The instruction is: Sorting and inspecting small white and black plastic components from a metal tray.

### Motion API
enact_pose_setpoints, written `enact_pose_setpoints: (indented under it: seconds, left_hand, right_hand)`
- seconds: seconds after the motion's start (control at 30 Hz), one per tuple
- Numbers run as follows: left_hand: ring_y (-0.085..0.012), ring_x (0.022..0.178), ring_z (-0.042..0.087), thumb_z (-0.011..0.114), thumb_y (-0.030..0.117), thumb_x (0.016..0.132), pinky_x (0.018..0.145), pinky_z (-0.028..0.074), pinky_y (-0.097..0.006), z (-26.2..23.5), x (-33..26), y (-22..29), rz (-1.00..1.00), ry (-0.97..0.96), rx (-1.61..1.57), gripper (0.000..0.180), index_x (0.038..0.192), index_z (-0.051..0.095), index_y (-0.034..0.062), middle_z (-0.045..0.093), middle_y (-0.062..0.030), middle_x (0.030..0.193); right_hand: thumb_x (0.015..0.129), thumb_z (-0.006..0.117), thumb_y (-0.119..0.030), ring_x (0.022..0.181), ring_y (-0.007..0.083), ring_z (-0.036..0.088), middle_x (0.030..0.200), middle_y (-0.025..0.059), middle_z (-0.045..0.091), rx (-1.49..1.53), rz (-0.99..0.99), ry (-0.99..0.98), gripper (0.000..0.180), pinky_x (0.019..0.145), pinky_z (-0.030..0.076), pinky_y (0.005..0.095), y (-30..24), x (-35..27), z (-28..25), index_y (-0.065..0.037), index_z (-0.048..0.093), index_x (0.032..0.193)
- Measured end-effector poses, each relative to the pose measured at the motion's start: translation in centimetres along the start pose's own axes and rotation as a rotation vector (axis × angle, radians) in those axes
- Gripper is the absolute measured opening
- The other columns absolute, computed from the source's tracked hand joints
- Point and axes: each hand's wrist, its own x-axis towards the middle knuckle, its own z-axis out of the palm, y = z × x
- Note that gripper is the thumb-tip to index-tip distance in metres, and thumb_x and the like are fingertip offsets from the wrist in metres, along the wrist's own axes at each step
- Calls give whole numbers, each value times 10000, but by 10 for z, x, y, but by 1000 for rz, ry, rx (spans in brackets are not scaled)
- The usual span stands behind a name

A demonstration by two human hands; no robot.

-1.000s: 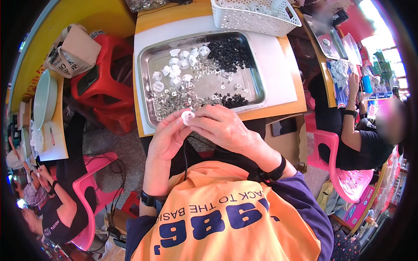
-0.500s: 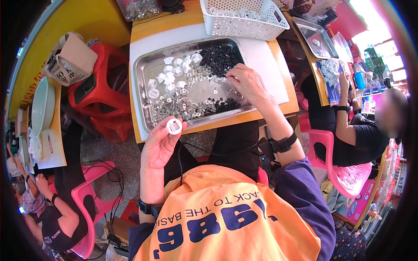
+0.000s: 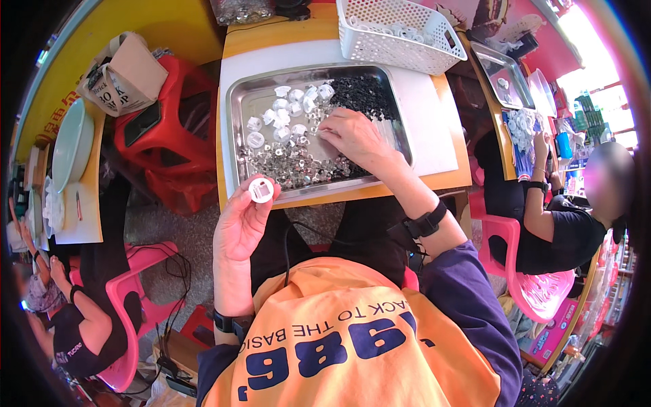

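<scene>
My left hand (image 3: pixel 241 220) holds a small round white plastic cap (image 3: pixel 261 190) at its fingertips, just in front of the near rim of a steel tray (image 3: pixel 237 146). My right hand (image 3: pixel 356 139) reaches into the tray, palm down, fingertips resting among small silver metal pieces (image 3: pixel 291 166); whether it grips one is hidden. The tray also holds several white caps (image 3: pixel 288 112) at its far left and a heap of small black parts (image 3: pixel 363 95) at its far right. The tray lies on a white sheet on a wooden table (image 3: pixel 451 180).
A white perforated basket (image 3: pixel 400 30) stands behind the tray. Red stools (image 3: pixel 159 136) and a cardboard box (image 3: pixel 119 74) are on the left. A person in black (image 3: pixel 566 230) sits on a pink chair at the right, working at another table. Another person sits lower left.
A second ago both hands met at the tray's near edge around the white cap. Since then my right hand reached into the tray, and my left hand stayed back holding the cap.
</scene>
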Motion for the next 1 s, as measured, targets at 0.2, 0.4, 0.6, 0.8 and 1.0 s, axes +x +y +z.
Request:
enact_pose_setpoints:
  seconds: [0.2,0.4,0.6,0.8,1.0]
  left_hand:
    - [-347,1097,555,505,12,884,904,530,-335,-4,-3,0,-3,20,-26,311,1179,485,-88,561,-249,1140]
    - [-329,1077,572,500,14,888,896,533,-324,-4,-1,1,-16,6,-26,305,1172,485,-96,572,-239,1123]
    - [-310,1049,592,501,24,892,892,531,-306,16,14,-11,-53,-10,118,282,1147,503,-97,595,-215,1087]
    - [-281,1007,616,519,47,894,861,541,-285,31,33,-31,-136,43,228,267,1125,530,-87,613,-190,1056]
    - [-271,1011,611,530,67,892,871,539,-286,29,56,-41,-121,45,197,307,1155,511,-92,601,-197,1081]
  right_hand:
    - [784,586,-114,930,260,560,852,91,571,-151,-61,-22,101,845,433,375,0,13,17,-78,656,847]
    - [797,603,-96,775,221,576,805,75,589,-75,-170,48,83,707,468,347,-4,5,9,-67,659,849]
    - [815,606,-25,668,83,543,844,67,652,1137,672,4,106,617,454,221,-19,-18,-11,-11,633,917]
    - [809,630,-12,698,83,542,840,56,633,1585,675,152,140,626,450,200,-29,-26,-4,12,625,947]
    - [820,625,-29,682,81,537,828,38,621,1433,687,130,176,636,452,207,-20,-27,1,22,631,987]
